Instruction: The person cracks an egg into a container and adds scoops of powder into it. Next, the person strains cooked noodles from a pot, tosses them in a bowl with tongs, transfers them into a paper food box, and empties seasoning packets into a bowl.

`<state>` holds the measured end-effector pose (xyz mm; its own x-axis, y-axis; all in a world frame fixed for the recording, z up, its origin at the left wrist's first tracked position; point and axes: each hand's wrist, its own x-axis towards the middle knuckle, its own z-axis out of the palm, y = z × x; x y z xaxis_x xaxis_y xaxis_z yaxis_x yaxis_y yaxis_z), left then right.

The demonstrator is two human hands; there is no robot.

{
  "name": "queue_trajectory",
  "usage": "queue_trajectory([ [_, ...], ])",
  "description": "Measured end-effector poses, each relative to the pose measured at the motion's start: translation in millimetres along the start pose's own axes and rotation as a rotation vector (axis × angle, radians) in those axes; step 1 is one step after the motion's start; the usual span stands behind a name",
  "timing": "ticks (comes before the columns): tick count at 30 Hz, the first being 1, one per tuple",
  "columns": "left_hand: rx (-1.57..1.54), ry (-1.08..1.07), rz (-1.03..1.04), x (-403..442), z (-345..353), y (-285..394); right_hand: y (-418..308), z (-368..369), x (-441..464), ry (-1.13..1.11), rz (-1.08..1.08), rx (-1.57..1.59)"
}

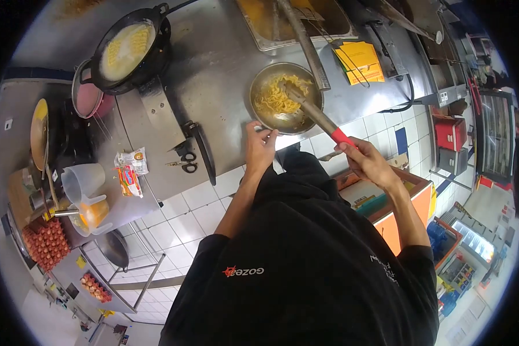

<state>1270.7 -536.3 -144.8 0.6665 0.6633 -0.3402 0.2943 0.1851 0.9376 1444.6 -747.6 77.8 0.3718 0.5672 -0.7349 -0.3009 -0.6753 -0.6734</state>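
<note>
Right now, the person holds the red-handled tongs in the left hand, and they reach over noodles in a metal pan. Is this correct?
Wrong hand: the head view shows the right hand holding the red-handled tongs. They do reach over the noodles in the metal pan.

PLACE: commercial-style kitchen | SIGNS: steel counter (213,75), frying pan (285,117), black wok (161,55), many eggs (46,245), tiled floor (181,230)

Noodles (273,102) in the bowl (288,120)

There are two hands (366,160), one bowl (288,123), one pair of tongs (324,120), one black pot (157,60), one pair of scissors (188,165), two packets (130,181) and two jugs (82,183).
</note>
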Motion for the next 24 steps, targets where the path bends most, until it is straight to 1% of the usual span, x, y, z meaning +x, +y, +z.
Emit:
queue_trajectory([
  [2, -0.006, 0.000, -0.003, -1.8, 0.2, 5.8, 9.2, 1.6, 3.3, 0.275, -0.227, -0.607],
  [3, -0.007, -0.003, -0.006, -2.0, -0.5, 3.6, 9.8, 1.9, 0.3, 0.276, -0.222, -0.606],
  [5, 0.033, -0.016, 0.048, 0.1, -1.1, 0.3, 6.0, 2.1, -9.5, 0.399, -0.399, -1.087],
  [8, 0.053, -0.014, 0.059, -1.9, -1.6, 3.3, -20.1, 16.7, -23.6, 0.429, -0.347, -1.138],
  [9, 0.055, -0.014, 0.060, -2.4, -1.8, 3.3, -18.9, 20.8, -17.7, 0.429, -0.347, -1.136],
  [11, 0.034, -0.023, 0.055, -2.4, -0.5, 3.1, -6.7, 26.2, 7.1, 0.425, -0.336, -1.367],
  [14, 0.075, -0.038, 0.057, -1.3, -0.8, 3.2, 18.3, 31.6, 63.6, 0.389, -0.332, -1.383],
  [15, 0.079, -0.040, 0.057, -3.2, -1.2, 3.8, 29.7, 23.3, 82.5, 0.390, -0.333, -1.379],
  [17, 0.072, -0.022, 0.056, -4.0, -0.7, 7.7, 44.7, 2.2, 109.2, 0.253, -0.515, -0.939],
  [18, 0.073, -0.019, 0.057, -3.1, -0.7, 2.8, 31.7, -0.2, 98.4, 0.252, -0.519, -0.939],
  [20, 0.026, 0.036, 0.059, -1.0, 2.2, -12.4, -13.9, -4.7, 54.3, -0.119, 0.130, 0.042],
  [21, 0.021, 0.042, 0.054, -1.0, 2.0, -12.2, -15.2, -3.5, 40.2, -0.133, 0.176, 0.192],
  [22, 0.033, 0.029, 0.059, -0.7, 1.0, -10.9, -10.9, -5.9, 35.3, -0.137, 0.182, 0.186],
  [24, 0.048, 0.015, 0.063, -2.1, -0.8, -8.5, 0.0, -12.8, 27.7, 0.056, 0.207, -0.121],
])
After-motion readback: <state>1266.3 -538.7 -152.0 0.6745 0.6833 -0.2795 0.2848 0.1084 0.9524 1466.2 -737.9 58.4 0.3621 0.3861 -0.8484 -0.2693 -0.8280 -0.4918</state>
